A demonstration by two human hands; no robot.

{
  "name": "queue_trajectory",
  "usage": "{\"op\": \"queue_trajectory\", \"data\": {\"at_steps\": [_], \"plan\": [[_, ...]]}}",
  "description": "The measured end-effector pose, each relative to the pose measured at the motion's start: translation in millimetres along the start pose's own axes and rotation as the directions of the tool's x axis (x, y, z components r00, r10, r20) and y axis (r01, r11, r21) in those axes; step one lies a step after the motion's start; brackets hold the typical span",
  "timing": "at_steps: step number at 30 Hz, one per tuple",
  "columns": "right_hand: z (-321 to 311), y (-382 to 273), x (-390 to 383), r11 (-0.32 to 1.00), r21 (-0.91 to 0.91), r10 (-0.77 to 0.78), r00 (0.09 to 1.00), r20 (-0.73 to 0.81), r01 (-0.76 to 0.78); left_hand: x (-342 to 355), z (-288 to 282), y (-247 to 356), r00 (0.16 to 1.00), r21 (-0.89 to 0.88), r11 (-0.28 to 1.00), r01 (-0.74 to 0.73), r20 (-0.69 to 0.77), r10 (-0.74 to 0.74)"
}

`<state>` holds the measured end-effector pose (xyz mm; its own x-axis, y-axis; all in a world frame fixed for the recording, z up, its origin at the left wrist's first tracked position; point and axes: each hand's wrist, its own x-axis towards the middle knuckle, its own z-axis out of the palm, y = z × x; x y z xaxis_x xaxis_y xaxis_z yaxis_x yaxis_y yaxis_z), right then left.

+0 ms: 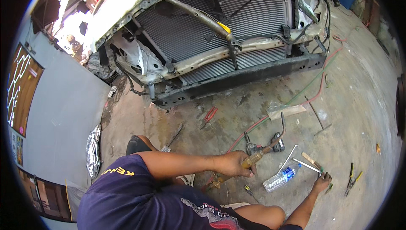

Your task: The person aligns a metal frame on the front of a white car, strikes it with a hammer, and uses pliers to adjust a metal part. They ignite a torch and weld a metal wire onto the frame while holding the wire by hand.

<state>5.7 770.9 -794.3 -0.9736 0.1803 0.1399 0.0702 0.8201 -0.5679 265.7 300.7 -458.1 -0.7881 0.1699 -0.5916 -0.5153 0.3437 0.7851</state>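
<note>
My left hand (235,164) is wrapped round the brass body of a gas torch (252,159). The torch's bent tube (283,129) points up and away from me, over the floor. Low on the right, my right hand (323,182) reaches down to the floor with its fingers curled together. Its fingertips meet the near end of a silver rod (306,165) and a wooden-handled tool (311,161); what they grip, if anything, is hidden. Between my hands a clear plastic bottle (277,182) lies on its side beside an L-shaped wrench (289,158).
Ahead stands a car front stripped to its radiator (186,22) and black crossbeam (237,77). Around me lie red-handled pliers (209,116), yellow-and-black pliers (352,181), a cordless drill (253,148), a screwdriver (250,191) and a T-shaped bar (316,115). A red hose (323,77) crosses the floor.
</note>
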Motion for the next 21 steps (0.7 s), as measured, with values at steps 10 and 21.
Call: {"op": "queue_trajectory", "data": {"at_steps": [10, 21], "plan": [[-13.7, 12.9, -3.9, 0.962, -0.197, 0.216, 0.969, 0.122, -0.190, -31.9, 1.7, -51.5, 0.945, -0.241, 0.967, 0.085, -0.288, -0.154], [27.9, -65.7, -47.2, 0.956, -0.263, 0.057, 0.795, 0.604, 0.131, -69.0, 17.3, -57.6, 0.863, -0.249, 0.922, 0.298, -0.343, -0.372]]}}
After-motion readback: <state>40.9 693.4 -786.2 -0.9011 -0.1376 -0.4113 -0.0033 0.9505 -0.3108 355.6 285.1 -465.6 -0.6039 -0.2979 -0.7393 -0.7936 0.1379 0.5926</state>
